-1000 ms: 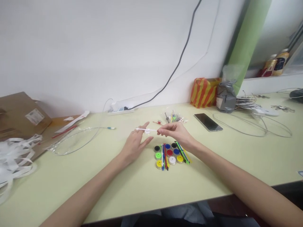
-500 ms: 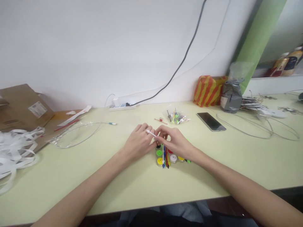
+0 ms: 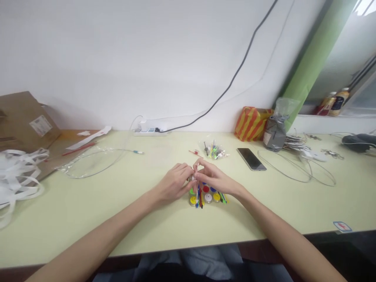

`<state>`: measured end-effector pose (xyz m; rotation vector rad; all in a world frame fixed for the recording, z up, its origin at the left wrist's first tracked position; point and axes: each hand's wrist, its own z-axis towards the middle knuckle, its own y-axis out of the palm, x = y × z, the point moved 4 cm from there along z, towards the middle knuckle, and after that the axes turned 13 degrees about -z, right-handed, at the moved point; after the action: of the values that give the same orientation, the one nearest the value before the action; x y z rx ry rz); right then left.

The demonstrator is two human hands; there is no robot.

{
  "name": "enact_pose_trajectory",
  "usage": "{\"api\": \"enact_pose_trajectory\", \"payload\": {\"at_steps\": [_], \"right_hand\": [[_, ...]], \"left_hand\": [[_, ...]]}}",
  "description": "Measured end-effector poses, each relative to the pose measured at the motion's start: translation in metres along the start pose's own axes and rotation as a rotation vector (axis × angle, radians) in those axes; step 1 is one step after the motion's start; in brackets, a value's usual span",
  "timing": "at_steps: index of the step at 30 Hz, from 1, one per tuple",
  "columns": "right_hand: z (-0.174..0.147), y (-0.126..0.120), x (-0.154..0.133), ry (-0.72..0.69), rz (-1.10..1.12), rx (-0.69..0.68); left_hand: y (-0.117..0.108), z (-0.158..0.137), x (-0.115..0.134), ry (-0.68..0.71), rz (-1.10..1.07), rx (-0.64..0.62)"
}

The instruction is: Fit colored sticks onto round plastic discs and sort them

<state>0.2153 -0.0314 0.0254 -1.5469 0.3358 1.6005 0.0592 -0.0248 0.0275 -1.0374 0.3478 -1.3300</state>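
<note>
My left hand [image 3: 178, 182] and my right hand [image 3: 216, 178] meet above a cluster of small round pieces with coloured caps. Between the thumb and fingers of my right hand stands a thin white arrow-tipped stick [image 3: 197, 168]. The left fingers are pinched close against the right ones; what they hold is too small and covered to name. Beneath show a yellow cap [image 3: 193, 201], a white cap [image 3: 208, 198], a red cap [image 3: 206, 188] and several others. Coloured arrow-tipped sticks [image 3: 201, 199] lie among them, with another bundle of sticks [image 3: 223, 198] at the right.
Behind my hands lie a clear bag of small coloured parts [image 3: 214, 150] and a red stick [image 3: 195, 153]. A phone [image 3: 251, 158], looped cable [image 3: 308, 178] and striped bag [image 3: 251, 123] are to the right. White strips [image 3: 22, 176] and a cardboard box [image 3: 28, 121] occupy the left.
The white stick has turned from lying slantwise across the left fingers to nearly upright in my right hand. The fingertips are closer together. The view has shifted slightly right.
</note>
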Motion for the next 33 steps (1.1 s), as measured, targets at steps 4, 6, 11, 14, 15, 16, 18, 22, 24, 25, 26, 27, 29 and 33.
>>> {"api": "enact_pose_trajectory", "payload": {"at_steps": [4,6,11,14,15,16,18,22,24,25,26,27,29,33], "right_hand": [[0.001,0.002,-0.004,-0.028,0.06,-0.127],[0.001,0.002,-0.005,-0.034,0.093,-0.166],[-0.002,-0.008,0.002,0.026,0.119,-0.189],[-0.007,-0.03,0.006,0.006,0.091,-0.044],[-0.009,-0.04,0.006,-0.005,0.067,0.028],[-0.01,-0.049,0.007,-0.01,0.037,0.097],[-0.013,-0.065,0.01,0.006,-0.036,0.198],[-0.017,-0.084,0.019,0.108,-0.239,0.214],[-0.018,-0.087,0.024,0.163,-0.34,0.157],[-0.019,-0.088,0.026,0.189,-0.379,0.115],[-0.02,-0.087,0.028,0.214,-0.411,0.061],[-0.02,-0.085,0.029,0.239,-0.441,0.0],[-0.022,-0.081,0.031,0.291,-0.511,-0.111],[-0.024,-0.077,0.029,0.364,-0.633,-0.19]], "left_hand": [[0.003,0.001,0.004,0.102,0.002,0.03],[0.002,0.001,0.007,0.154,-0.002,0.057],[0.001,-0.003,0.007,0.203,-0.012,0.08],[-0.002,-0.006,0.0,0.175,-0.034,0.08],[-0.004,-0.007,-0.004,0.151,-0.046,0.09],[-0.006,-0.008,-0.008,0.121,-0.052,0.098],[-0.009,-0.01,-0.016,0.063,-0.056,0.107],[-0.009,-0.011,-0.025,0.003,-0.051,0.09],[-0.008,-0.01,-0.023,-0.005,-0.043,0.078],[-0.008,-0.01,-0.022,-0.005,-0.038,0.075],[-0.008,-0.009,-0.02,-0.005,-0.034,0.071],[-0.009,-0.008,-0.018,-0.005,-0.03,0.066],[-0.009,-0.007,-0.015,-0.003,-0.019,0.055],[-0.009,-0.007,-0.014,-0.005,0.0,0.03]]}}
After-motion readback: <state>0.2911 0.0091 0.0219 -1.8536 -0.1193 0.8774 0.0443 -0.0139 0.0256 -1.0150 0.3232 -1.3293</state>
